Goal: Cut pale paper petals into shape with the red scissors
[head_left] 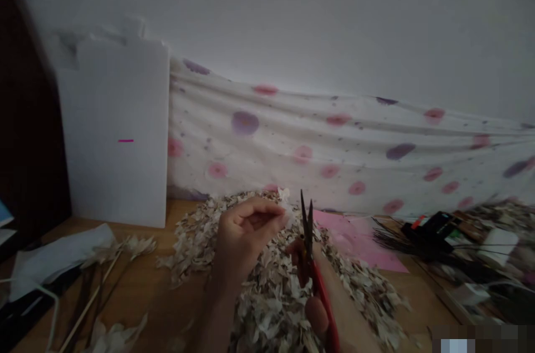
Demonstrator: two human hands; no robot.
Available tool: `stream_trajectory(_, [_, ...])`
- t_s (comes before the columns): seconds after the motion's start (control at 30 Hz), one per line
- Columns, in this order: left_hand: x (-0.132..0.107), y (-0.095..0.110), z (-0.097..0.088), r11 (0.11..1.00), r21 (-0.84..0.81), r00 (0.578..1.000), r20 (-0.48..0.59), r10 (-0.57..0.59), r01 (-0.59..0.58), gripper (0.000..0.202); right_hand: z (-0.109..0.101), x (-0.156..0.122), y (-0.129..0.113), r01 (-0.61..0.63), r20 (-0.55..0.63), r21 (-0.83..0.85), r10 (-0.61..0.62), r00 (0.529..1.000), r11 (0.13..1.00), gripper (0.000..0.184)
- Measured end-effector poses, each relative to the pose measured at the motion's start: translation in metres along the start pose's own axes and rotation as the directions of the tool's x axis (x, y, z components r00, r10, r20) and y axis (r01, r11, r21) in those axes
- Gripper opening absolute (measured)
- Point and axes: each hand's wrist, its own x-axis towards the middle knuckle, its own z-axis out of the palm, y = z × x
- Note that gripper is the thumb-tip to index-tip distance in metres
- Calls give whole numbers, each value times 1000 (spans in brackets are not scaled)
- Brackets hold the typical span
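Note:
My right hand (316, 315) grips a pair of scissors (321, 294) by its red handles. The dark blades point upward and stand slightly apart. To their left, my left hand (244, 233) is closed in a pinch, thumb against fingertips. A small pale petal-like piece (288, 218) shows at those fingertips, its outline blurred. Both hands are over a large heap of dry, cream-coloured petal-like pieces (271, 308) spread on the wooden table (179, 308). The blades do not touch the left hand.
Dried flowers on stems (136, 247) and a white packet (62, 255) lie at the left. A white board (117, 175) stands behind them. Pink paper (368, 244), dark thin stems (390, 239) and a black box (438, 230) are at the right. Flower-patterned cloth (292, 130) hangs along the wall.

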Motion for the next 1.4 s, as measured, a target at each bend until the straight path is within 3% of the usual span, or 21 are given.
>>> stream_trajectory(0.1, [-1, 1, -1, 1000, 6, 999, 42, 22, -22, 11, 3, -2, 1, -2, 55, 53, -1, 999, 999, 81])
stream_trajectory(0.4, [0, 3, -7, 998, 70, 989, 147, -21, 11, 9, 1, 2, -1, 41, -25, 64, -40, 999, 997, 72])
stream_trajectory(0.57, [2, 0, -11, 992, 120, 976, 216, 0, -26, 8, 1, 9, -12, -41, 44, 65, 38, 998, 997, 78])
stream_trajectory(0.8, [3, -1, -12, 991, 130, 975, 220, -14, -15, 5, -6, 15, -21, -138, 127, 100, 125, 984, 985, 80])
stream_trajectory(1.03, [6, -4, -14, 989, 143, 970, 245, -7, -29, 6, -8, 16, -24, -233, 116, 26, 228, 967, 972, 87])
stream_trajectory(1.17, [6, -3, -15, 986, 162, 973, 231, -4, -34, 7, -13, 20, -26, -264, 58, 4, 263, 963, 964, 87])
stream_trajectory(1.27, [5, -2, -14, 987, 162, 976, 218, -22, -14, 8, -14, 20, -24, -252, -65, 84, 258, 964, 964, 84])
stream_trajectory(1.33, [4, -1, -13, 988, 153, 980, 188, -58, 29, 10, -13, 19, -24, -265, -208, 172, 298, 932, 949, 73])
stream_trajectory(1.4, [2, -1, -11, 986, 152, 983, 160, -93, 68, 13, -9, 18, -25, -302, -315, 298, 392, 865, 906, 57])
